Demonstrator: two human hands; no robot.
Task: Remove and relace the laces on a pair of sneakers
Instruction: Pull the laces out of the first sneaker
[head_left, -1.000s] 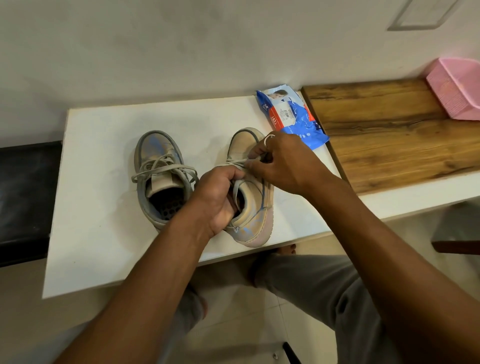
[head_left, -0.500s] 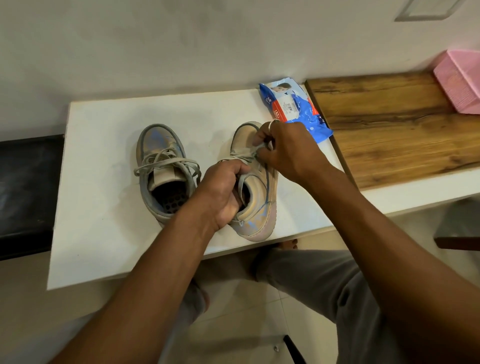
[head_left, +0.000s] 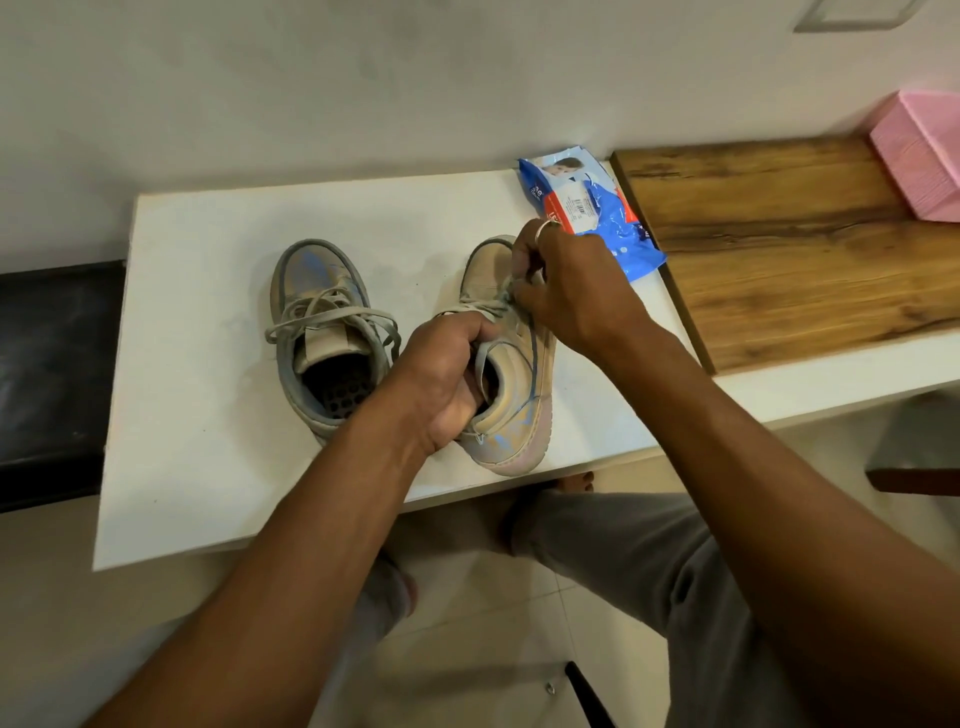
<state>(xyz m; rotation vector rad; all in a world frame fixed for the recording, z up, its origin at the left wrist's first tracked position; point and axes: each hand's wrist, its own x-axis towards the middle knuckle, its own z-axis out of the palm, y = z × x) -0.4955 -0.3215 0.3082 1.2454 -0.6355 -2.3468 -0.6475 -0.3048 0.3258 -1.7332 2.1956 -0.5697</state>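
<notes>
Right hand (head_left: 576, 293) toeward, lace (head_left: 491, 306) beneath it

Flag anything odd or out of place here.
The crumpled blue plastic packet lies at the far edge of the white table, unrelated to lacing. On the untouched grey sneaker, the beige laces sprawl loose over both sides.

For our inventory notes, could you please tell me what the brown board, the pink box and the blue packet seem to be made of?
Brown board: wood or wood-look laminate, matte; streaky grain shows. Pink box: probably plastic, matte; fine ribbed texture. Blue packet: thin glossy plastic film; crinkled, printed, catching light.
</notes>
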